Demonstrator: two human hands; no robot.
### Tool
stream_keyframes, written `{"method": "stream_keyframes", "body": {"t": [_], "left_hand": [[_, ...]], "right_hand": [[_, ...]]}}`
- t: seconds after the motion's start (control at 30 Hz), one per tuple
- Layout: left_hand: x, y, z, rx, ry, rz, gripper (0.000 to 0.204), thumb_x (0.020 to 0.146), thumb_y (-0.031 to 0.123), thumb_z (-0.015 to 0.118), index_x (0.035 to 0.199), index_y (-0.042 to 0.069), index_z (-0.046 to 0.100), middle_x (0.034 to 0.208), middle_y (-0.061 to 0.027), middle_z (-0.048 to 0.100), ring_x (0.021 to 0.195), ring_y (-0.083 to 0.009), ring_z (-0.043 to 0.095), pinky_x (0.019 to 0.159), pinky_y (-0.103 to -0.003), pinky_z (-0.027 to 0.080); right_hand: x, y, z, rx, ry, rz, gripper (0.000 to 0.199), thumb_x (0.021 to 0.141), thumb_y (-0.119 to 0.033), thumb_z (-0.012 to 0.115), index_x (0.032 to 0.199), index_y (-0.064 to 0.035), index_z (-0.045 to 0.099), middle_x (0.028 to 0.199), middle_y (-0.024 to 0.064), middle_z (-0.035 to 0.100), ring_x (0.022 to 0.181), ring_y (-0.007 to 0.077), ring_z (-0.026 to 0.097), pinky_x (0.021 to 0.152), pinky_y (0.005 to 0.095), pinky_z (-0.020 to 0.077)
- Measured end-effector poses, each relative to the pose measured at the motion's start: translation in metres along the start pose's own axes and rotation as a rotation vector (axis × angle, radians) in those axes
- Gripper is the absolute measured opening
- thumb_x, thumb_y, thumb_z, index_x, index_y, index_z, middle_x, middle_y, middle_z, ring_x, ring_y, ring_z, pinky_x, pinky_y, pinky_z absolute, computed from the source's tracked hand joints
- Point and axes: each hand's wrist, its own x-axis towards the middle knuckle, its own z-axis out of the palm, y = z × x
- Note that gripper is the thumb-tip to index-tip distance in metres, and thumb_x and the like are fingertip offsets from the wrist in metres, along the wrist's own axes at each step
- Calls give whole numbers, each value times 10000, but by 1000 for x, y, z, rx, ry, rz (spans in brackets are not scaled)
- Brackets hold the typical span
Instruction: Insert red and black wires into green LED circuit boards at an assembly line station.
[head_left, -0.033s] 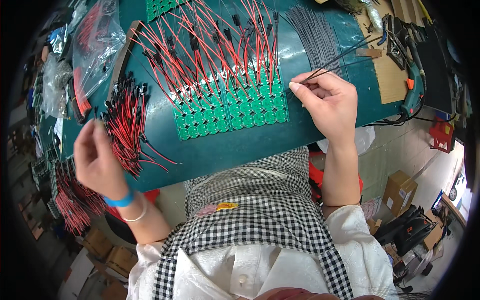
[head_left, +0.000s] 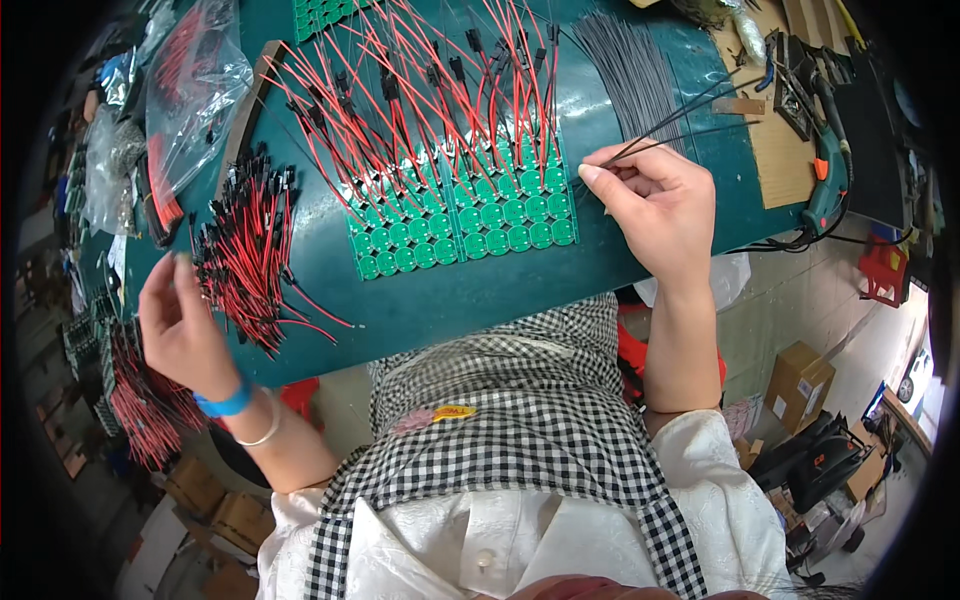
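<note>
In my right hand [head_left: 655, 200], between thumb and fingers, are a few thin black strands [head_left: 690, 115] that look like wires or narrow tubing. They slant up to the right, over a flat bundle of similar dark strands [head_left: 630, 80]. Just left of that hand lies a panel of round green circuit boards [head_left: 460, 235], with many red and black wires [head_left: 400, 110] ending in black connectors standing up from it. My left hand [head_left: 185, 320], half curled with fingers apart and nothing visible in it, hovers beside a pile of red-black connector leads [head_left: 250, 260].
A clear plastic bag [head_left: 195, 90] and a dark curved strip [head_left: 245, 120] lie at the table's left. On the right, a green-orange corded tool [head_left: 825, 185] rests by a cardboard sheet [head_left: 775, 160]. More red leads [head_left: 145, 410] hang at the left edge. Cardboard boxes [head_left: 800, 385] stand on the floor.
My left hand has shifted slightly left and down, away from the pile of leads. My right hand keeps its place with the black strands.
</note>
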Motion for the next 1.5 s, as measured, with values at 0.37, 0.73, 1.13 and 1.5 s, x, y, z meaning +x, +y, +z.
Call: {"method": "stream_keyframes", "body": {"t": [0.37, 0.73, 1.13, 1.5], "left_hand": [[-15, -201, -129, 680, -454, -295, 401, 833, 377, 811, 946, 3, 720, 797, -98, 709, 723, -197, 657, 736, -347, 529], [-22, -175, -120, 695, -330, -398, 299, 794, 338, 798, 822, 45, 744, 748, -157, 707, 722, -345, 698, 684, -417, 541], [-24, -155, -117, 609, -333, -464, 259, 855, 283, 755, 868, 29, 707, 783, -143, 704, 735, -331, 682, 698, -414, 531], [-37, -169, -131, 649, -275, -363, 230, 899, 212, 718, 894, -8, 649, 794, -142, 701, 735, -268, 698, 684, -375, 528]], "right_hand": [[6, 0, 5, -82, -56, 28, 114, 792, -17, 770, 856, 63, 719, 800, 83, 731, 664, 96, 655, 630, 241, 525], [8, 5, -19, -60, -91, 113, 473, 891, 10, 704, 1343, 54, 571, 813, -42, 578, 690, 8, 523, 559, 148, 394], [19, 43, -82, -654, 17, 164, 364, 925, -72, 699, 1264, 45, 637, 739, -42, 528, 646, 38, 457, 587, 208, 397], [-5, 9, -65, -370, 103, 59, 304, 933, -102, 716, 1209, 20, 686, 839, -20, 594, 746, 48, 521, 675, 187, 426]]}}
